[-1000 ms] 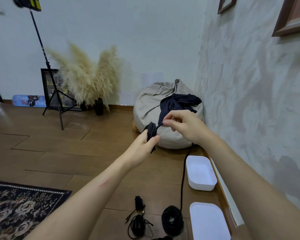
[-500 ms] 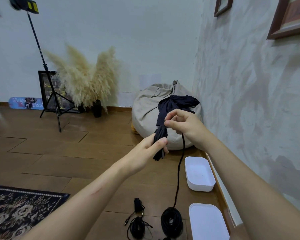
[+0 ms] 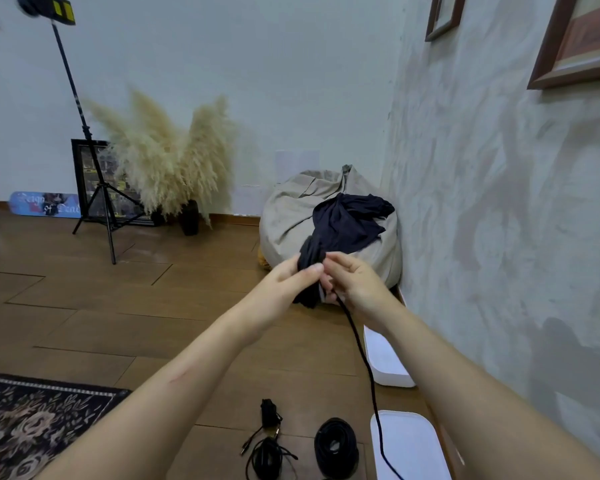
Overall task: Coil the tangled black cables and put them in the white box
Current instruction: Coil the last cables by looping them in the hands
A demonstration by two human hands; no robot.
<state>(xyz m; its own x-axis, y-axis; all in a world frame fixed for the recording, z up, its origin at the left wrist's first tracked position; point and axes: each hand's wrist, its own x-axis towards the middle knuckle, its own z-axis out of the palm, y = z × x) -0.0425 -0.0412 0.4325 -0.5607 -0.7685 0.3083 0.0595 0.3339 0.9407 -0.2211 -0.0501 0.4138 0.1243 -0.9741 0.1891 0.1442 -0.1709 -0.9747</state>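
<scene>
Left hand [image 3: 283, 284] grips the cable bundle [image 3: 305, 296] in mid-air, right hand [image 3: 359, 289] pinches its loose strand [image 3: 361, 348]; each wrap should sit snug and even before the white box [image 3: 392, 377] nearby.

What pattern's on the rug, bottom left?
Pale floral motifs on a black ground; the rug shows best in head view.

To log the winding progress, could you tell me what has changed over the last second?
The right hand, pinching the loose strand, moved left to meet the cable bundle in the left hand. Both hands kept their holds; the floor coils and white box stayed put.
</scene>
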